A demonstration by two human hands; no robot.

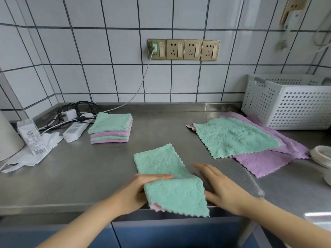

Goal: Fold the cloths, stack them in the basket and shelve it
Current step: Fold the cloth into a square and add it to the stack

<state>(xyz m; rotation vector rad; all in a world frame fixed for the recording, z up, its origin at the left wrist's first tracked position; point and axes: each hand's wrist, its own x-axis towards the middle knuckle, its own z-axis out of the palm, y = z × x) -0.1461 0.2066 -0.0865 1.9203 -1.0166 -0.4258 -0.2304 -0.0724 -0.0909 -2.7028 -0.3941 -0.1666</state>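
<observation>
While your left hand (138, 189) pinches the near flap of the green cloth (166, 178), thumb under and straight fingers over the fold, your right hand (220, 187) lies flat with straight fingers on the steel counter (89, 176) just beside it. The cloth's near corner hangs over the counter's front edge, pink underside showing. Farther back, a folded stack (111, 127) sits to the left, flat green and purple cloths (250, 140) spread to the right, touching the white basket (290, 104) at the wall.
</observation>
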